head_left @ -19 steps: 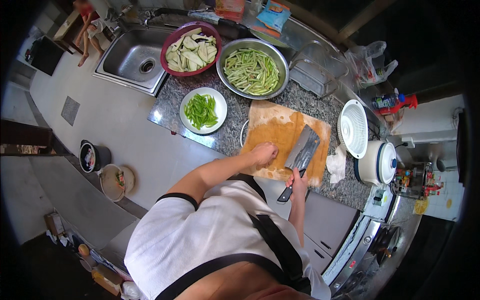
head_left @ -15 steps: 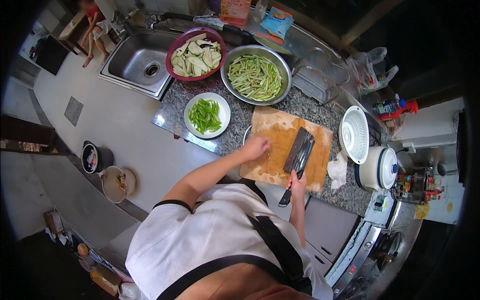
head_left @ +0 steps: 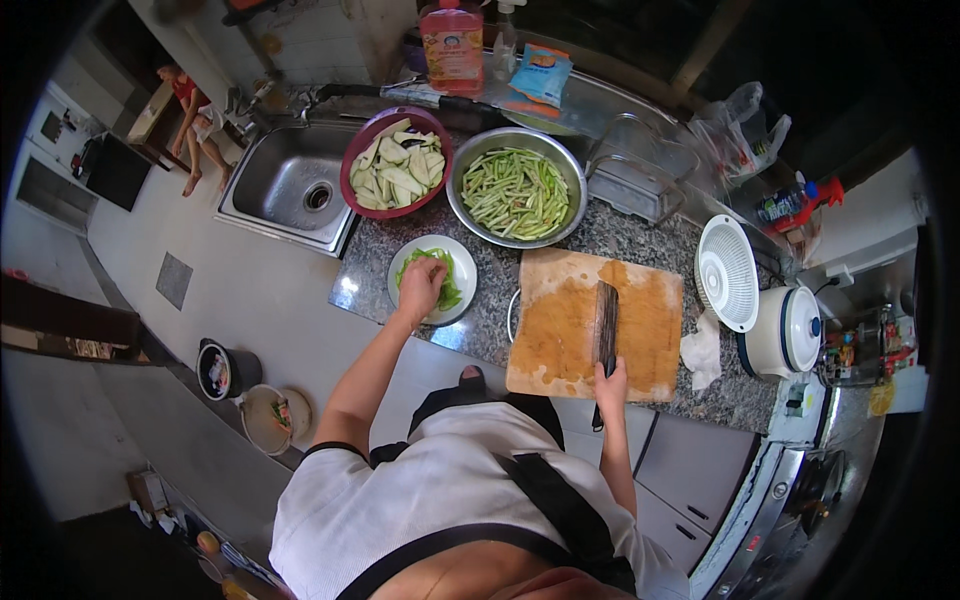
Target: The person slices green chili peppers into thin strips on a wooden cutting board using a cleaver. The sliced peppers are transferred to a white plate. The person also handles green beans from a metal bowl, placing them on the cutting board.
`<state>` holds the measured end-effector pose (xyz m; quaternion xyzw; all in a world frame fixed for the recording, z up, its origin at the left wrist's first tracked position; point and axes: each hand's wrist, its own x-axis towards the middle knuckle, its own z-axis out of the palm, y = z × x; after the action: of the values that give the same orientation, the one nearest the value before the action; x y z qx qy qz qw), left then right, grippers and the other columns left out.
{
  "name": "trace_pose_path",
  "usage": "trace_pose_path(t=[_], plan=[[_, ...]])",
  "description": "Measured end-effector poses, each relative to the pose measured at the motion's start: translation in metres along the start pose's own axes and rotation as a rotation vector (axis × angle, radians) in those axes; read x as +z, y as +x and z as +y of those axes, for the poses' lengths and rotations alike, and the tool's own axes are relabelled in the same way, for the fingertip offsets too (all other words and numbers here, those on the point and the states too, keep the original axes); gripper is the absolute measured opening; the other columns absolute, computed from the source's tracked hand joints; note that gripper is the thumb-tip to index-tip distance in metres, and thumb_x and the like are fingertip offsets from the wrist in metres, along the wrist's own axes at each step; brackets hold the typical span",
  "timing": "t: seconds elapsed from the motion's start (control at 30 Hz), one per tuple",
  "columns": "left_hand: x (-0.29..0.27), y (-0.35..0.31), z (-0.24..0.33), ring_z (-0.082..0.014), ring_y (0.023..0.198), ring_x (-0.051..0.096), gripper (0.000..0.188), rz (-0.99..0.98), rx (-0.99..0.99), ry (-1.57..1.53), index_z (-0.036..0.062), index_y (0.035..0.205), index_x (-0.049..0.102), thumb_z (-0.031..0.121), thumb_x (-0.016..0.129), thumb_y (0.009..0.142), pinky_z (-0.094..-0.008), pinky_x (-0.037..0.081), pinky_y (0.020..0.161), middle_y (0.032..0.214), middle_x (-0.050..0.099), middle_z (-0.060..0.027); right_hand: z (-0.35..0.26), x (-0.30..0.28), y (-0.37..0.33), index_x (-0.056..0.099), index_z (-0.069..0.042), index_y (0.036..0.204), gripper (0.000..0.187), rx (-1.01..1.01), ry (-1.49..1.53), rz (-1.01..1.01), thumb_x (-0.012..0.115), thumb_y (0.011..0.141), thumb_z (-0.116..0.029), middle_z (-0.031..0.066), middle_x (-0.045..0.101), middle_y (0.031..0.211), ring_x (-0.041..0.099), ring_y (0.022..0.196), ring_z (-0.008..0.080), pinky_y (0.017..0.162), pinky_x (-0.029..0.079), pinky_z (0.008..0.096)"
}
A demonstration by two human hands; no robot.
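Note:
My left hand [head_left: 423, 285] is over the white plate [head_left: 468, 268], its fingers curled together and pointing down at the sliced green pepper [head_left: 452, 292] there. Whether a strip is between the fingertips is hidden. In my right hand [head_left: 611, 382] is the black handle of a cleaver [head_left: 606, 322], whose dark blade is seen nearly edge-on above the wooden cutting board [head_left: 655, 320]. The board has a wet, darker patch across its middle.
Behind the plate stand a maroon basin [head_left: 362, 196] of sliced eggplant and a steel bowl [head_left: 578, 205] of cut green beans. A sink [head_left: 275, 180] is at left; a white colander [head_left: 727, 270] and white cooker [head_left: 775, 335] are at right. Two bins [head_left: 245, 370] are on the floor. A person [head_left: 192, 120] sits beyond.
My left hand has moved from above the cutting board leftward to the pepper plate. The cleaver has turned in my right hand, from its broad side showing to nearly edge-on.

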<state>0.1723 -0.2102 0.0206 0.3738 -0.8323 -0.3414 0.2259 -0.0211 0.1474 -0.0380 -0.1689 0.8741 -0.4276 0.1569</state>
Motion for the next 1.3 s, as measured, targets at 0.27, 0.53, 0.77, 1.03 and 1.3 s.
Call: trace_pose_path(t=[0.27, 0.53, 0.77, 1.03, 1.3], plan=[[0.031, 0.110, 0.043, -0.0314, 0.079, 0.056, 0.014, -0.017, 0.168, -0.040, 0.0033, 0.088, 0.061, 0.011, 0.055, 0.078, -0.0378, 0.045, 0.069, 0.086, 0.059, -0.0148, -0.006, -0.008, -0.009, 0.042, -0.006, 0.086, 0.012, 0.046, 0.022, -0.015, 0.052, 0.084, -0.011, 0.0027, 0.043, 0.053, 0.043, 0.039, 0.0136, 0.036, 0.033, 0.0286], [0.087, 0.236, 0.035, -0.0321, 0.100, 0.049, 0.031, -0.035, 0.211, 0.297, 0.0083, 0.105, 0.058, 0.005, 0.047, 0.076, -0.0390, 0.040, 0.087, 0.106, 0.056, -0.0135, -0.073, -0.031, -0.017, 0.043, 0.000, 0.101, 0.025, 0.198, -0.062, -0.157, 0.050, 0.084, -0.017, 0.0248, 0.054, 0.077, 0.053, 0.077, 0.0442, 0.063, 0.042, 0.0418], [0.130, 0.261, 0.042, -0.0335, 0.100, 0.052, 0.039, -0.402, -0.033, 0.552, 0.0140, 0.108, 0.058, 0.006, 0.046, 0.072, -0.0401, 0.042, 0.086, 0.105, 0.058, -0.0151, -0.081, -0.042, -0.004, 0.041, -0.002, 0.089, 0.020, 0.256, 0.026, -0.219, 0.052, 0.083, -0.017, 0.0223, 0.051, 0.068, 0.051, 0.066, 0.0398, 0.058, 0.041, 0.0402], [0.071, 0.266, 0.059, -0.0301, 0.075, 0.061, 0.032, -0.420, -0.063, 0.258, 0.0021, 0.094, 0.064, 0.026, 0.064, 0.072, -0.0363, 0.048, 0.069, 0.076, 0.063, -0.0191, -0.077, -0.044, 0.000, 0.041, -0.001, 0.088, 0.019, 0.251, 0.080, -0.234, 0.051, 0.083, -0.016, 0.0173, 0.048, 0.067, 0.049, 0.062, 0.0332, 0.058, 0.040, 0.0378], [0.104, 0.255, 0.081, -0.0123, 0.083, 0.055, 0.030, -0.425, -0.450, -0.773, 0.0024, 0.109, 0.057, -0.005, 0.048, 0.082, -0.0231, 0.050, 0.073, 0.099, 0.055, -0.0045, -0.071, -0.042, 0.000, 0.041, 0.000, 0.091, 0.020, 0.238, 0.022, -0.239, 0.051, 0.084, -0.016, 0.0194, 0.051, 0.070, 0.051, 0.063, 0.0359, 0.059, 0.041, 0.0391]])
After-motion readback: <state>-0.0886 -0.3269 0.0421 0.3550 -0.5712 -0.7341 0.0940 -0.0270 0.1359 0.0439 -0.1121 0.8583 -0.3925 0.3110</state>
